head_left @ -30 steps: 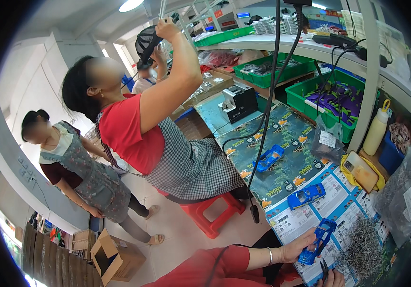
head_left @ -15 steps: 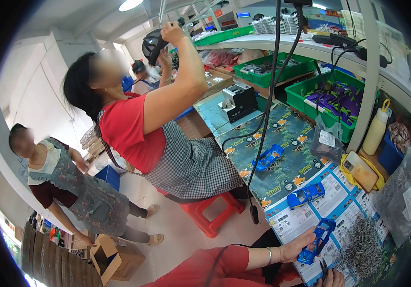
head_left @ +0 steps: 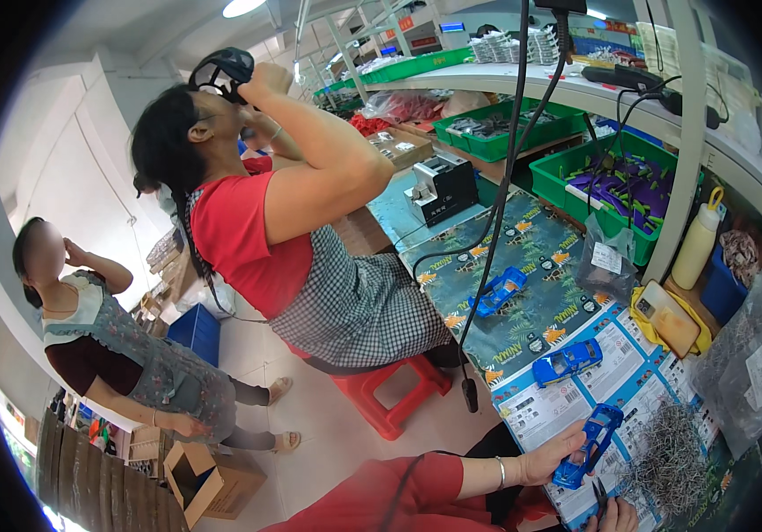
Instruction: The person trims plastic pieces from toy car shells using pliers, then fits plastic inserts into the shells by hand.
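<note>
A head-worn fisheye camera looks from above, slanting down and out across the room, with a red plastic stool (head_left: 372, 410) in the lower middle. The wearer's bare left hand (head_left: 547, 459) and right hand (head_left: 617, 515) lie closest, below and right of the stool; the right is cut by the lower edge. Far above and left of the stool, a glowing white ceiling lamp (head_left: 243, 7) marks the upper reach.

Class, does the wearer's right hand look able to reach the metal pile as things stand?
Probably yes: the right hand is beside the metal pile with nothing visible between, though the tool it holds may get in the way.
</note>
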A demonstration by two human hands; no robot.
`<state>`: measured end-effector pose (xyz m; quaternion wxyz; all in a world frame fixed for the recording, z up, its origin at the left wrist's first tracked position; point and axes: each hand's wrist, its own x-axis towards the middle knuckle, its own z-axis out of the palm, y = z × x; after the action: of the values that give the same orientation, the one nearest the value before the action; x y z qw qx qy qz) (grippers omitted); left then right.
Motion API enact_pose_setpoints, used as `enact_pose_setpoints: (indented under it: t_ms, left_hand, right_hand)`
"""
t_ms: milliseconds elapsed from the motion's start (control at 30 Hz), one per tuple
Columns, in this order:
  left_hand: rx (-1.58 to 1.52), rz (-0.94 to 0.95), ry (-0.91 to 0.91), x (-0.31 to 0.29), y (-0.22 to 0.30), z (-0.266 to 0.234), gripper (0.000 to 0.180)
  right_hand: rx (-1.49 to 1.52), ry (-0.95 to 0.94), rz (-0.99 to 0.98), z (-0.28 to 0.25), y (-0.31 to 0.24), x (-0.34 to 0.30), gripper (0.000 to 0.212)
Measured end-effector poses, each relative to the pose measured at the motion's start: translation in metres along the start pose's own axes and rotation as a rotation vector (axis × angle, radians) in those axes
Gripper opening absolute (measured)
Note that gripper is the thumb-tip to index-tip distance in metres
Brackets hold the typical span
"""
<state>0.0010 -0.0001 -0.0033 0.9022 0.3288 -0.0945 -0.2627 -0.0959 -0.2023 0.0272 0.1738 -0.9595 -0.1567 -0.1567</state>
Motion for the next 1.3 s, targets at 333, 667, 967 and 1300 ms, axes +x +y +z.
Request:
enact_pose_setpoints:
  t_ms: [333, 667, 967, 1300]
  left_hand:
    - [-0.088, -0.011, 0.048, -0.008, -0.005, -0.017, 0.042]
    - [0.016, -0.038, 0.037, 0.002, -0.019, -0.024, 0.052]
    - [-0.132, -0.052, 0.046, -0.001, -0.002, -0.008, 0.052]
    - [-0.218, -0.021, 0.139, -0.003, -0.001, -0.010, 0.057]
  right_hand:
    - [0.086, 0.042, -0.007, -0.002, -0.006, 0.006, 0.036]
    - [0.028, 0.179, 0.049, -0.006, -0.002, -0.011, 0.036]
    - [0.085, 0.248, 0.142, 0.000, 0.000, -0.010, 0.036]
    - [0.192, 0.240, 0.223, -0.008, 0.005, -0.003, 0.036]
